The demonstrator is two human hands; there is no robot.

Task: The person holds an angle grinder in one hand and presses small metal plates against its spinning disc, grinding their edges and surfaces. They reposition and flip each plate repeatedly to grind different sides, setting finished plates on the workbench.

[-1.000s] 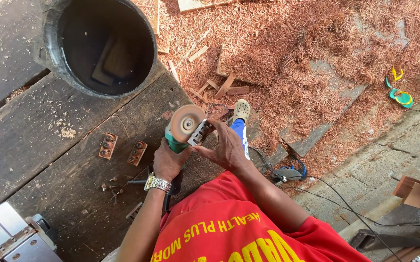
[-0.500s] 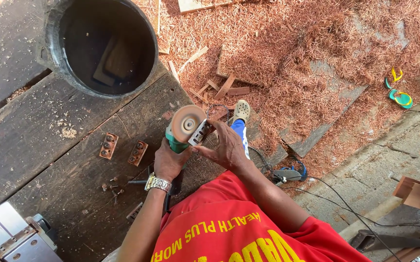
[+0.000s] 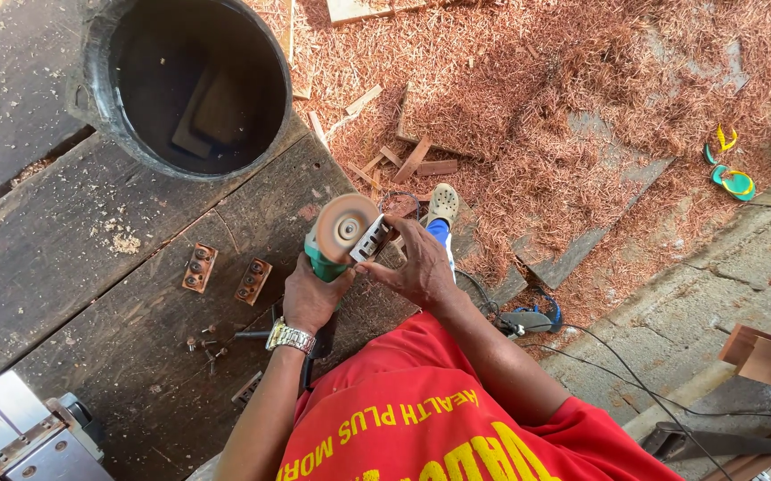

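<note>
Left hand (image 3: 311,298) is clamped on the grinder (image 3: 336,240) body; right hand (image 3: 412,267) fingers pinch its guard, beside the disc.

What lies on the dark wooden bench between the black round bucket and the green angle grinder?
In the head view, only bare dark wooden bench separates the black round bucket from the green angle grinder held by the left hand.

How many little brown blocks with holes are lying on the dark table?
2. One block lies left of the other block, side by side on the table, just left of the left hand holding the grinder. Others may hide under the arms.
</note>
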